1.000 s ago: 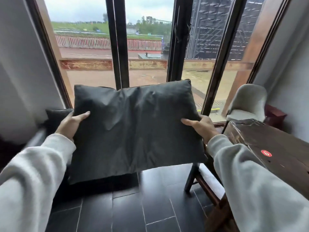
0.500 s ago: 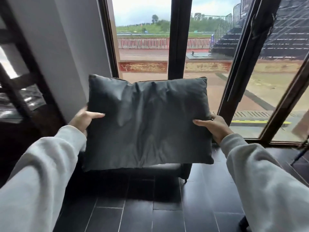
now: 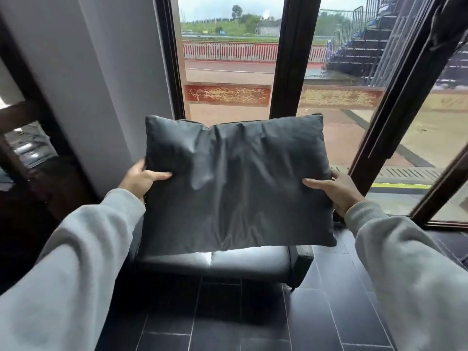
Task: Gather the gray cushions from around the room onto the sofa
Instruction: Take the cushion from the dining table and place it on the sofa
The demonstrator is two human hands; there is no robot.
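Gray cushion (image 3: 235,183) is held in the air, upright and broadside to the camera, directly above the seat of the sofa (image 3: 253,262), most of which is hidden by it. The sofa, small and dark, is set against the window frame (image 3: 291,59) on a dark tiled floor (image 3: 228,312). Only the front of its seat, split by one seam, and its right armrest are shown.

The carry is judged to be nearly over, with the set-down the step in hand. To do it well, the cushion should be lowered until its bottom edge is met by the seat. It should then be leaned back against the backrest, so that it is not tipped forward onto the floor. Room should be left beside it for others.

The cushion's left edge is gripped by the left hand (image 3: 141,179) and its right edge by the right hand (image 3: 334,191). Each thumb is laid across the front face, and the other fingers are hidden behind, presumably curled round the edge. Both grips should be let go together, and only once the weight is borne by the seat.

Counted: one sofa, one cushion in view, two hands. Whether more cushions lie behind the held one cannot be told.
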